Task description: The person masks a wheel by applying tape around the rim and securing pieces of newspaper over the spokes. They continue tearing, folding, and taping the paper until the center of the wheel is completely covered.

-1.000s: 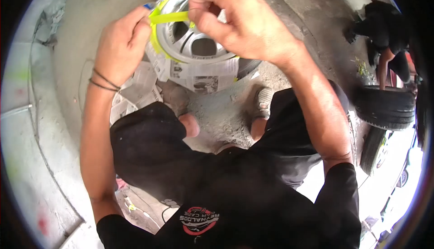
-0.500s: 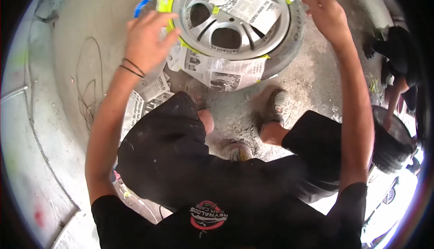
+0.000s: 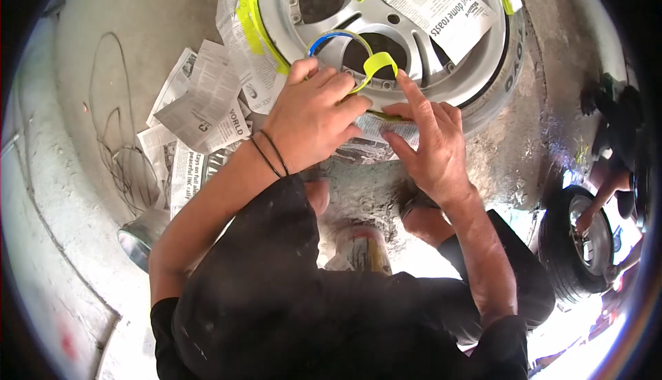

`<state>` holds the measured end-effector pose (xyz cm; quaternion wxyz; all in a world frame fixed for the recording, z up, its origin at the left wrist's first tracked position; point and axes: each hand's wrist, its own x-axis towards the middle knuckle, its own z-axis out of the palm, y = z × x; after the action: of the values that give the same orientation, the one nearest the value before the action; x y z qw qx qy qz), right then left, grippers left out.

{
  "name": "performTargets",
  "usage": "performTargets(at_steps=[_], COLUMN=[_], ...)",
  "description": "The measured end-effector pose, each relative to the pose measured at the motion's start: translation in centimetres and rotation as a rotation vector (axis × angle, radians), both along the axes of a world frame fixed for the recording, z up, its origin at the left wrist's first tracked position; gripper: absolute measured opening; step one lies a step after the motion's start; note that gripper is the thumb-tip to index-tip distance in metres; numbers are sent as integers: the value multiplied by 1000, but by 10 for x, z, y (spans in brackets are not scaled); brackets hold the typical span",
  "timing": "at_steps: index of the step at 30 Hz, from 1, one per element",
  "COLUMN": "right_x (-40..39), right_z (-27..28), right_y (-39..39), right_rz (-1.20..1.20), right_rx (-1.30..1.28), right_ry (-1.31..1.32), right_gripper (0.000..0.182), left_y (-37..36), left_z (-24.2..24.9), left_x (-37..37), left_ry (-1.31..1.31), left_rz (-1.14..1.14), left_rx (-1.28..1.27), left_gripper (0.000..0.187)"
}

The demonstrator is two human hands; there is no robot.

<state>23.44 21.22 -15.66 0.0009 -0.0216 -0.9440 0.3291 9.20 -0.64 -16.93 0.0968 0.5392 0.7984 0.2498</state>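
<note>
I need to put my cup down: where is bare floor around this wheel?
Bare floor shows at upper left, between the cable and the wheel, above the loose newspapers. Another patch looks free right of the wheel, before another person. Crowded: the wheel's near edge, with left hand, right hand and tape roll.

Across the newspaper sheet (image 3: 452, 18) lying on the silver wheel (image 3: 476, 80), a headline reads "Heat dome roasts"; the smaller print around it is too fine to make out. The tire (image 3: 507, 87) carries raised letters that look like "OYO". On the floor (image 3: 89, 132), a loose newspaper page (image 3: 200, 97) shows what appears to be "WORLD", with a "3" near it. The newspaper below it (image 3: 181, 176) bears a partly hidden headline: "...tays on full ale..." and "peaceful INC rally".
</note>
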Motion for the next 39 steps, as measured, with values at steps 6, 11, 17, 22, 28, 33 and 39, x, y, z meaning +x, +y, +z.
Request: performTargets(at_steps=[6, 11, 17, 22, 28, 33, 39], right_x=[10, 9, 17, 34, 43, 39, 7], right_z=[-27, -24, -22, -19, 4, 43, 51], right_y=[-15, -40, -33, 2, 40, 39, 18], right_rz=[-150, -288, -262, -262, -500, -584, -519], right_rx=[125, 61, 155, 198, -131, -231, -310], right_ry=[115, 239, 275, 28, 119, 5, -179], right_gripper=[86, 73, 86, 94, 55, 35, 25], left_y=[4, 4, 14, 47, 49, 12, -3], left_z=[0, -5, -10, -5, -5, -5, 0], left_x=[-3, -5, 13, 32, 28, 11, 1], left_ry=[2, 94, 113, 14, -64, 29, 3], left_rz=[-25, -122, -88, -101, -49, 4, -2], left_rx=[68, 93, 33, 77, 31, 30, 84], left_gripper=[17, 10, 31, 38, 26, 19, 25])
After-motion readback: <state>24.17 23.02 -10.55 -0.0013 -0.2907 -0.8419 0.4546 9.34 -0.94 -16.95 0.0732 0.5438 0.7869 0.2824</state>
